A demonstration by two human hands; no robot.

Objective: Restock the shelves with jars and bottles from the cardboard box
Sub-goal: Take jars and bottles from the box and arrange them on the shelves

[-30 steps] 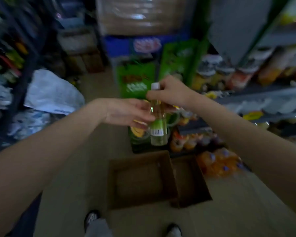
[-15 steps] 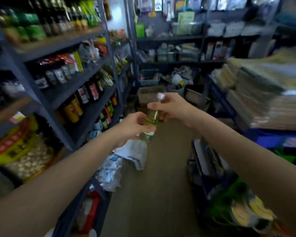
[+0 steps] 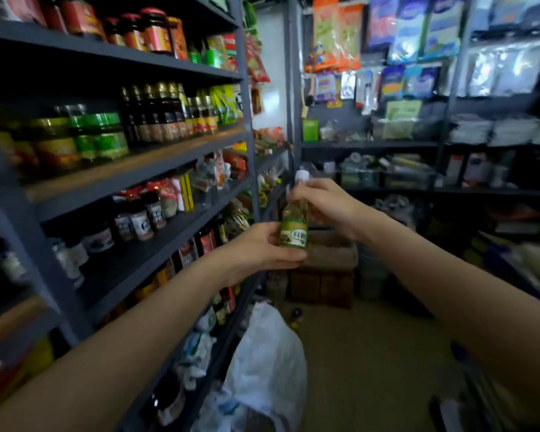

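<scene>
Beside the shelves point(image 3: 144, 169), two hands, left point(image 3: 262, 249) and right point(image 3: 328, 202), grip one bottle point(image 3: 293, 226).

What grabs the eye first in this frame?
A small bottle with a white cap and green label, held mid-frame by both hands: the left hand grips its base, the right hand its neck. To the left, a dark shelving unit packed with jars and sauce bottles runs down the aisle. Below the hands, a white plastic bag lies on the floor.
</scene>
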